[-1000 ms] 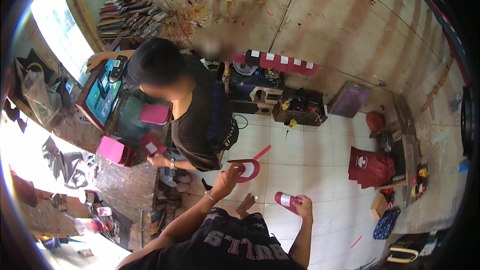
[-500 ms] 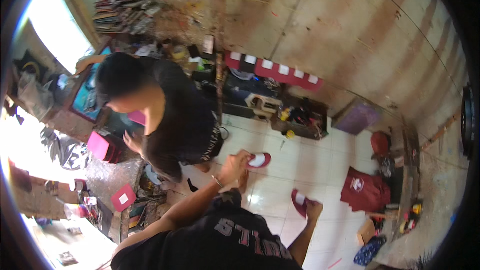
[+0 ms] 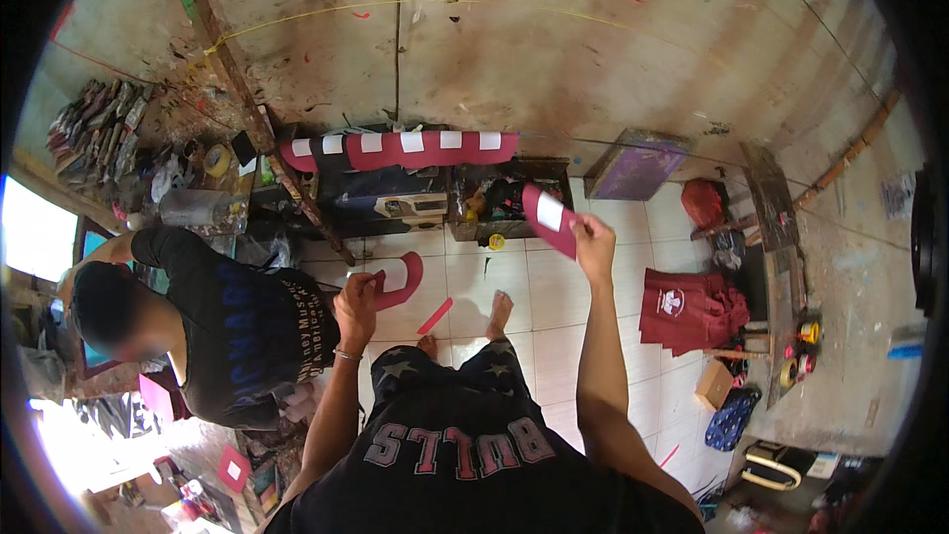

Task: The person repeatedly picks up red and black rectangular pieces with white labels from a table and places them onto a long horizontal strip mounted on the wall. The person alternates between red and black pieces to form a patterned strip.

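Note:
My left hand [image 3: 356,312] is closed on the edge of a curved maroon piece [image 3: 403,287] with a pale area in its middle. It hangs out over the tiled floor, near a co-worker's back. My right hand [image 3: 594,249] pinches the lower end of a second maroon piece [image 3: 540,208], which has a white rectangle on its face and is tilted upward. This one is just to the right of a row of similar maroon pieces [image 3: 400,157] with white rectangles, hung along the wall; one there is black. I cannot tell what material the pieces are.
A co-worker [image 3: 247,326] in a black shirt bends over a bench at the left. Below the row stands a wooden box [image 3: 554,178] of odds and ends. Folded maroon shirts [image 3: 692,309] hang at the right, and a red strip [image 3: 435,316] lies on the floor.
My view has swung toward the wall with the hung row. My right hand has risen from low on the right to near the row's end. Both hands keep hold of their maroon pieces.

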Demonstrator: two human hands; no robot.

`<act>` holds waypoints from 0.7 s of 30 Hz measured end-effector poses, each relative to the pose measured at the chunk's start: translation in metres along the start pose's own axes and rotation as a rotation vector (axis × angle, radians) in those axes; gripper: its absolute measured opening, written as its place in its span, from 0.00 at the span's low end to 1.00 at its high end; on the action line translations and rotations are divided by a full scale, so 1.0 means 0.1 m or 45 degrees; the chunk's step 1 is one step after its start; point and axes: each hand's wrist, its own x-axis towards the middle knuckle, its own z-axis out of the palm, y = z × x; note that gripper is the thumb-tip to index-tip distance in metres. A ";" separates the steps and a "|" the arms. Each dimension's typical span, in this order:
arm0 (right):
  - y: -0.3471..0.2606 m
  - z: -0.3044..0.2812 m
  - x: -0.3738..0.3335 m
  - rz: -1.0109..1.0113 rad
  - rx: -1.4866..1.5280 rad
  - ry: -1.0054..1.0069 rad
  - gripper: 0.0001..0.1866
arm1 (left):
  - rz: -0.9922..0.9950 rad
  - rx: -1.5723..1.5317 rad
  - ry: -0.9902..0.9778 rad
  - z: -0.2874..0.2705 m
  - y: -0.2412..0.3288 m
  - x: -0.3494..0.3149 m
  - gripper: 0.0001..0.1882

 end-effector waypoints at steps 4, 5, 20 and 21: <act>-0.06 0.20 1.09 -0.099 0.301 -0.103 0.12 | -0.202 0.039 0.152 0.32 0.17 0.17 0.05; 0.06 0.30 1.30 -0.039 0.379 -0.164 0.14 | -0.225 0.023 0.213 0.39 0.20 0.15 0.05; 1.33 1.10 2.26 0.444 0.921 -0.566 0.24 | -0.645 0.191 0.251 1.18 1.01 -0.06 0.05; 1.37 1.12 2.24 0.463 0.917 -0.577 0.24 | -0.656 0.213 0.230 1.18 1.07 -0.04 0.05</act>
